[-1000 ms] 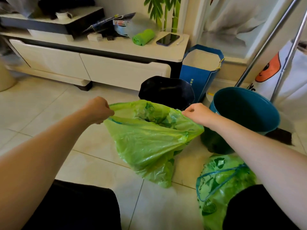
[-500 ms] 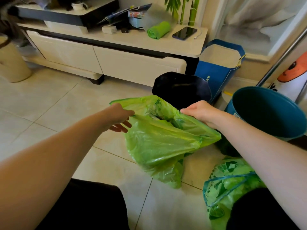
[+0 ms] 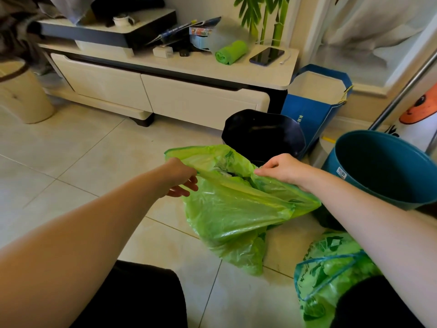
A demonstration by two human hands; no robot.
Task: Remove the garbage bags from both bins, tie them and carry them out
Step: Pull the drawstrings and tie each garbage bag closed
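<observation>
holding the bag (image 3: 236, 209) off the floor between the bins, both hands pinch its open rim: left hand (image 3: 179, 177), right hand (image 3: 281, 170). black bin (image 3: 262, 133) and teal bin (image 3: 383, 169) look emptied; second bag (image 3: 331, 268) lies beside. tying and carrying remain.

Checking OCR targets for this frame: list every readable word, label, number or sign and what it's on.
Nothing can be read for certain.
Blue paper bag: light characters printed down its side, too small to read.
Teal bin: white sticker at the rim, like a barcode label, print illegible.
Colourful box on the TV cabinet: printed graphics, too blurred.
Lower green garbage bag: dark printed marks, not legible.
</observation>
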